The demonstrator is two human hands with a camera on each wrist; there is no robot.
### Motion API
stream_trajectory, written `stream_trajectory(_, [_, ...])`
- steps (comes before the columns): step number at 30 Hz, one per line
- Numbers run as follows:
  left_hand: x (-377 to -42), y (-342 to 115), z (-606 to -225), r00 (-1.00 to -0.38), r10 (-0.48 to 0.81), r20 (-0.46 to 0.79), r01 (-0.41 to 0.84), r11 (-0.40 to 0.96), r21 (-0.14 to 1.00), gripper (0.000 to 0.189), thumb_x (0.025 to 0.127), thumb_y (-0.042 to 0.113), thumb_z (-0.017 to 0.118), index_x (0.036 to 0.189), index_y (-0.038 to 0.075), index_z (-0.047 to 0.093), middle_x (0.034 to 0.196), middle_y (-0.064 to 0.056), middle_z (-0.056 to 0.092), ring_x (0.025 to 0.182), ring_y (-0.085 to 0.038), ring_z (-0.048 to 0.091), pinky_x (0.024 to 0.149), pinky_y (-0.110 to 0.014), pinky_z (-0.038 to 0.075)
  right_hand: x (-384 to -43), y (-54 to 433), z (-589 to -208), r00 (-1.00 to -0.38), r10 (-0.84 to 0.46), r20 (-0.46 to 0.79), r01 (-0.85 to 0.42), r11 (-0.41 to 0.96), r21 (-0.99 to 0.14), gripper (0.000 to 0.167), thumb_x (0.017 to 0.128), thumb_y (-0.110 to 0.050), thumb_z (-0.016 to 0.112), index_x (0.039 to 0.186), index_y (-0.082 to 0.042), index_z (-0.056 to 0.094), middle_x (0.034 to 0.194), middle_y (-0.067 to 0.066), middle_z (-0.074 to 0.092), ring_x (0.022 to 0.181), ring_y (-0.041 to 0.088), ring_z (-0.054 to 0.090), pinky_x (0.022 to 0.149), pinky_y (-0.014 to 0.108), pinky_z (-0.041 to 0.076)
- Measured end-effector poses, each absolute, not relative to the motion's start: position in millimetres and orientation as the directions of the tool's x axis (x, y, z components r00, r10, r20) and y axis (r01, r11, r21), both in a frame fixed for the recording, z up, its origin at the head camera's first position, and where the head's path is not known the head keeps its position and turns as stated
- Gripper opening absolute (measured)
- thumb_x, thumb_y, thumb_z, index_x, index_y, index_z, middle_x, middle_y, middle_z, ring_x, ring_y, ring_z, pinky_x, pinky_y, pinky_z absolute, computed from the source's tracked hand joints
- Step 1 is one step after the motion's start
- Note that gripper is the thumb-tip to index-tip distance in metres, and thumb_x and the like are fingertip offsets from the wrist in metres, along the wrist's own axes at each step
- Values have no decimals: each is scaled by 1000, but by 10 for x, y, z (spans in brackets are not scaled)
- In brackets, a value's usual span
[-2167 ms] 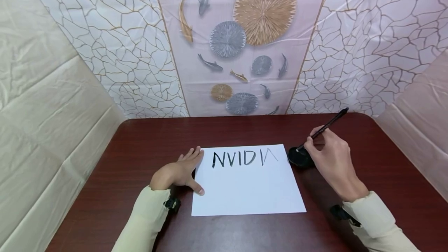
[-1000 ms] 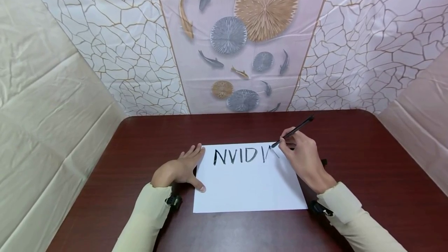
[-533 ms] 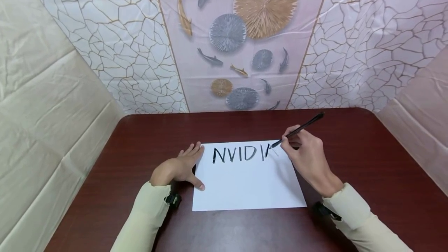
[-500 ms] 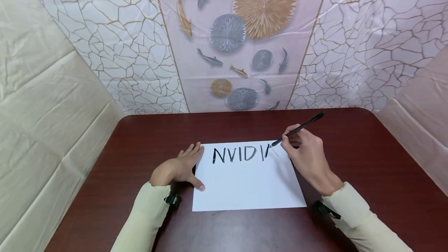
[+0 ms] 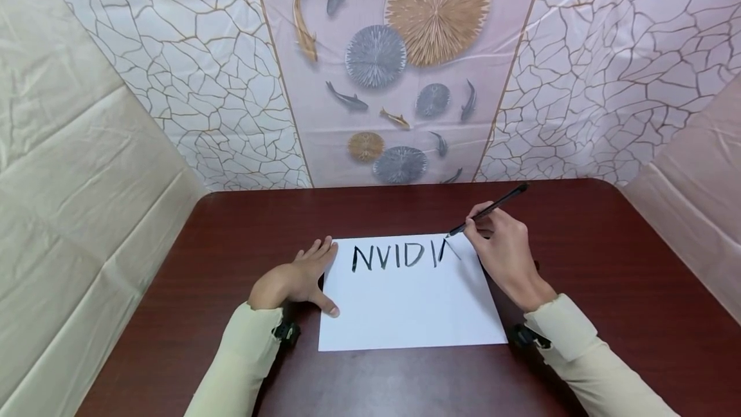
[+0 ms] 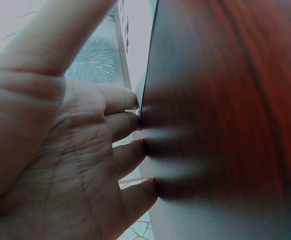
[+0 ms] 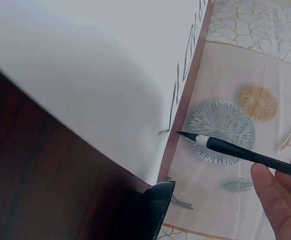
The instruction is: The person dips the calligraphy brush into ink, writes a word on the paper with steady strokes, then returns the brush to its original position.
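My right hand [image 5: 506, 250] pinches a black ink brush [image 5: 491, 208] between thumb and fingers, its handle slanting up to the right. In the right wrist view the brush [image 7: 230, 150] has a dark pointed tip with white bristles behind it, seemingly just off the paper. The tip is near the top of the last letter. White paper [image 5: 405, 314] bears the lettering "NVIDI" and an A-like shape without a crossbar, its left stroke thick and its right stroke thin. My left hand [image 5: 295, 282], fingers spread, rests at the paper's left edge, thumb upon the sheet.
A black ink dish [image 7: 153, 212] stands beside the paper's right edge, mostly hidden behind my right hand in the head view. Dark red-brown table [image 5: 243, 230] surrounds the sheet. A patterned cloth backdrop [image 5: 376, 118] rises behind, with pale cloth [image 5: 87, 166] along the sides.
My right hand has brought the brush left from the ink dish to the last letter. That letter's left stroke has become thicker and darker. Lately the tip shifted slightly; the left hand has stayed put.
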State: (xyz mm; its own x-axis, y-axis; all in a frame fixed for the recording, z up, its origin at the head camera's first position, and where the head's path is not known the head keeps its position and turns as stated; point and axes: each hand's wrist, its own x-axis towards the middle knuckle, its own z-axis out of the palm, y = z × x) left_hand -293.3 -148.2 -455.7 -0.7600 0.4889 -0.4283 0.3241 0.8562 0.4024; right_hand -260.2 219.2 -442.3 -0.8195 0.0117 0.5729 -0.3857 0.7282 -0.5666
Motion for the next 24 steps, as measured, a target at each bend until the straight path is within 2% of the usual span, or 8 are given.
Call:
stream_trajectory(17, [-2913,-1485,-4554,-763,484,-428,317,858,405,136,76,45,96,170,4,6,177,-15,-4,163,-36,-5,130,-59,6,-2525,2237,-4436,-843,5,538,-345,761,-549,7,94,1,68,98,-5,68,94,10,75,83,25,78,69,42,64])
stream_trajectory(24, [-2921,-1484,-4544,-767,484,-422,314,856,411,137,75,45,97,170,3,7,177,-16,-4,163,-37,-5,129,-60,6,-2409,2280,-4332,-842,-29,539,-334,813,-477,9,90,0,68,93,-8,67,85,7,75,72,19,71,59,31,53])
